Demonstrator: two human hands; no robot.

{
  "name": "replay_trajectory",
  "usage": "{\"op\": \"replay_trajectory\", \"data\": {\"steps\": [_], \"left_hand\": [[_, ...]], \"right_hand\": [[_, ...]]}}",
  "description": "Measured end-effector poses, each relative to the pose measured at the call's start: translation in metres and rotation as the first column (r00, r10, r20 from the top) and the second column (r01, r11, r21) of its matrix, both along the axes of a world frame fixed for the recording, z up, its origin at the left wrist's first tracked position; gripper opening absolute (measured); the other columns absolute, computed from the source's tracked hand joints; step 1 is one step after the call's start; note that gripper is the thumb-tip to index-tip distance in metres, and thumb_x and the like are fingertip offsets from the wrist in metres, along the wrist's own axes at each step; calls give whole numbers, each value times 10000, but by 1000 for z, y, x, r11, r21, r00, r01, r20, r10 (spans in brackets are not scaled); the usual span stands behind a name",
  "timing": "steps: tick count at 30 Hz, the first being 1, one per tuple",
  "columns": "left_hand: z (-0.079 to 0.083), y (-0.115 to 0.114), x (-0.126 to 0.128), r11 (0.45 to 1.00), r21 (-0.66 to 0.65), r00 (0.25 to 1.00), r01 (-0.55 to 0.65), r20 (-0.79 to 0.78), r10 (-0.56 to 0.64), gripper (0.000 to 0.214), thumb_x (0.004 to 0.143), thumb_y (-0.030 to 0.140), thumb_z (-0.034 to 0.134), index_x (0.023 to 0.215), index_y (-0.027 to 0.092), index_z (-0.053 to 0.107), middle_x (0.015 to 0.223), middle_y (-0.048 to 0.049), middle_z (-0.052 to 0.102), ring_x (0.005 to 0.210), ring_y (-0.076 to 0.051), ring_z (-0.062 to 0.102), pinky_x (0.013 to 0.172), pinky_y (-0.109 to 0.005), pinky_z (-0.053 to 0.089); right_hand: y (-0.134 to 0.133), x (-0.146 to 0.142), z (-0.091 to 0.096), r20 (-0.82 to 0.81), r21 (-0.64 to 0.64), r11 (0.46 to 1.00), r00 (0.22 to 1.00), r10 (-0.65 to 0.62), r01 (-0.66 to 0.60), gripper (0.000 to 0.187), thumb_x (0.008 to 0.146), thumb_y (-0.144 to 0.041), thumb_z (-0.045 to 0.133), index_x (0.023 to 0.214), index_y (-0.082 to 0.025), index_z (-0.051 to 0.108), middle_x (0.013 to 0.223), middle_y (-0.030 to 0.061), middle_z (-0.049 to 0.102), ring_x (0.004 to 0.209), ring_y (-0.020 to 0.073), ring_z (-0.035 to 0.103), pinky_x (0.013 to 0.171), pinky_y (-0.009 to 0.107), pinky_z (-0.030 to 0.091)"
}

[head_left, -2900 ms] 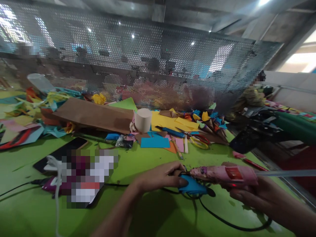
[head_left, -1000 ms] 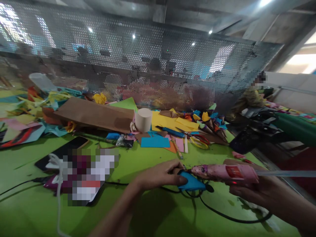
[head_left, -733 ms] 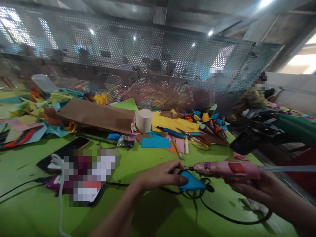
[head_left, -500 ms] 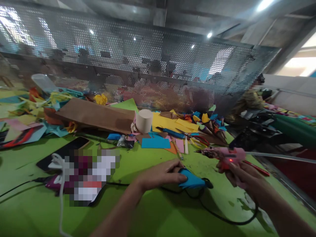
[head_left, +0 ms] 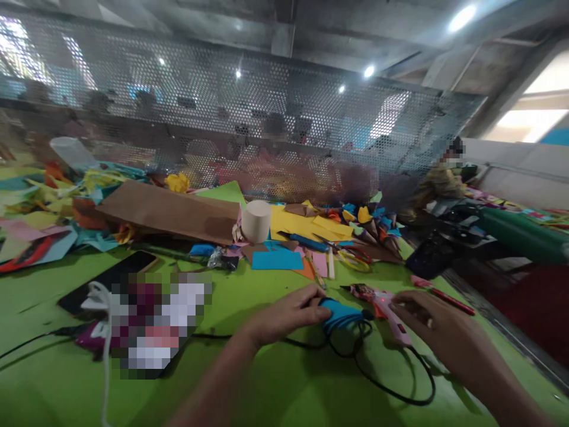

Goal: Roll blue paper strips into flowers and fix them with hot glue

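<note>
My left hand point(head_left: 293, 313) is closed around a folded blue paper piece point(head_left: 341, 314), its thumb pressed on the near side. The piece is held just over the table; its far end points right, above a loop of black cord. Right of it, a pink glue gun point(head_left: 391, 317) with a lit red light lies on the table, its dark-smeared nozzle pointing left. My right hand point(head_left: 433, 320) is beside the glue gun's right side, fingers curved and apart, holding nothing. Whether its fingertips touch the gun, I cannot tell.
Scissors with yellow handles point(head_left: 353, 260), a blue cutter point(head_left: 306, 241), a white roll point(head_left: 256, 221) and coloured paper lie farther back. A phone point(head_left: 109, 283) and cables are on the left. A red pen point(head_left: 452, 301) lies right. Behind stands a perforated metal screen point(head_left: 267, 107); a person sits far right.
The glue gun has gone from my right hand down onto the table, and that hand has opened. My left hand still holds the blue paper, slightly turned.
</note>
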State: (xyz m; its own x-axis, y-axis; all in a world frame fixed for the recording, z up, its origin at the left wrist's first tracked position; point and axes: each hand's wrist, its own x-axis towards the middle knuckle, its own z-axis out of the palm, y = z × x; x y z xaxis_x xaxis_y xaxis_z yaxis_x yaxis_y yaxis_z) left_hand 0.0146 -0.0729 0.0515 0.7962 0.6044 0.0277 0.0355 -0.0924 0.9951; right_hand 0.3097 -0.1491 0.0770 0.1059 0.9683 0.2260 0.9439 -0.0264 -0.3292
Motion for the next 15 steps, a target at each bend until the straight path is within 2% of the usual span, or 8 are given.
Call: {"op": "replay_trajectory", "data": {"steps": [1, 3, 5, 7, 9, 12, 15], "left_hand": [[0, 0, 0, 1000, -10, 1000, -5, -10, 5, 415, 826, 559, 570, 1016, 195, 512, 887, 3, 451, 843, -174, 419, 751, -293, 347], [0, -2, 0, 1000, -24, 999, -19, -29, 19, 491, 741, 518, 684, 1064, 197, 501, 919, 0, 478, 877, -187, 444, 771, -298, 365], [0, -3, 0, 1000, -4, 999, -28, -26, 28, 564, 664, 450, 780, 1081, 199, 497, 960, -8, 509, 920, -200, 471, 805, -304, 384], [-2, -4, 1, 998, 45, 999, -37, -10, 38, 574, 638, 398, 818, 1078, 200, 506, 990, -15, 536, 940, -201, 490, 820, -303, 396], [-4, -4, 2, 992, 112, 998, -57, -12, 59, 536, 649, 370, 819, 1061, 197, 524, 993, -16, 550, 930, -193, 500, 806, -294, 401], [-6, -4, 5, 972, 220, 995, -84, -40, 95, 440, 677, 324, 799, 1011, 190, 545, 974, -7, 558, 895, -175, 499, 767, -273, 395], [-9, -2, 7, 940, 328, 992, -94, -47, 116, 335, 725, 269, 754, 978, 185, 553, 953, -2, 569, 859, -160, 497, 743, -260, 383]], "right_hand": [[-3, -10, 4, -115, 45, 995, 989, 89, -84, 414, 831, -599, 577, 997, -245, 712, 851, 61, 716, 663, 208, 643, 557, 288, 480], [-6, -31, 10, -311, 110, 964, 913, 264, -241, 411, 856, -509, 616, 1185, -266, 657, 913, 50, 707, 743, 195, 654, 632, 278, 524], [-7, -50, 12, -376, 171, 924, 844, 382, -342, 415, 857, -438, 652, 1247, -301, 624, 988, 41, 702, 814, 189, 656, 711, 282, 538], [-5, -63, 12, -388, 217, 899, 812, 437, -380, 403, 848, -386, 681, 1241, -318, 627, 1062, 40, 698, 875, 195, 658, 778, 301, 539], [-1, -72, 11, -388, 251, 886, 798, 462, -390, 354, 845, -349, 692, 1194, -308, 653, 1075, 44, 702, 905, 205, 664, 775, 300, 541], [5, -78, 11, -353, 308, 864, 795, 493, -399, 232, 846, -307, 697, 1078, -290, 695, 967, 29, 718, 857, 193, 669, 700, 265, 532], [5, -83, 10, -308, 362, 851, 813, 495, -381, 167, 838, -274, 712, 1004, -287, 698, 889, 1, 711, 799, 167, 658, 691, 251, 515]]}}
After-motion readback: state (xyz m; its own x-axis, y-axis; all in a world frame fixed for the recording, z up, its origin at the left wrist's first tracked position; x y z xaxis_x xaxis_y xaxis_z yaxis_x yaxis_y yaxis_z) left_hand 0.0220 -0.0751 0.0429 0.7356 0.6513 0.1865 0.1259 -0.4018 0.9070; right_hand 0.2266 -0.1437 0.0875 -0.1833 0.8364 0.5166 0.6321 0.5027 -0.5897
